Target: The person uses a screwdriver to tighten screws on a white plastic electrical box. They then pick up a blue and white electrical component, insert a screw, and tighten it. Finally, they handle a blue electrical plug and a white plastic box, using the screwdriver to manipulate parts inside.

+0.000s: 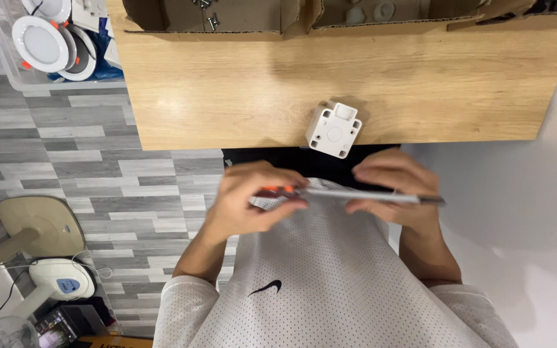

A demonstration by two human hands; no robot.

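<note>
Item: left hand. Fingers curled closed around the orange-and-dark handle end of a screwdriver, held in front of the person's chest, below the near edge of the counter.

Item: right hand. Fingers bent down over the screwdriver's long grey shaft, thumb beneath, closed lightly on it; the dark tip sticks out past this hand to the right. The tool lies nearly level between the two hands. The picture is motion-blurred here, so the exact finger contact cannot be told.

Item: white plastic box. Squarish, with rounded corner lugs and a round mark at the middle of its face, a raised tab at its far side. Rests on the counter at the near edge, just above the gap between the hands, touching neither.

Item: cardboard boxes. Open, set along the far side of the counter; small metal screws and pale round parts lie inside.

Item: clear bin. Stands on the grey plank floor left of the counter, holding round white lamp fittings.

Item: fan base. Beige, on the floor at lower left, with a white device beside it.

Item: white mesh shirt. Worn by the person, fills the lower middle.
</note>
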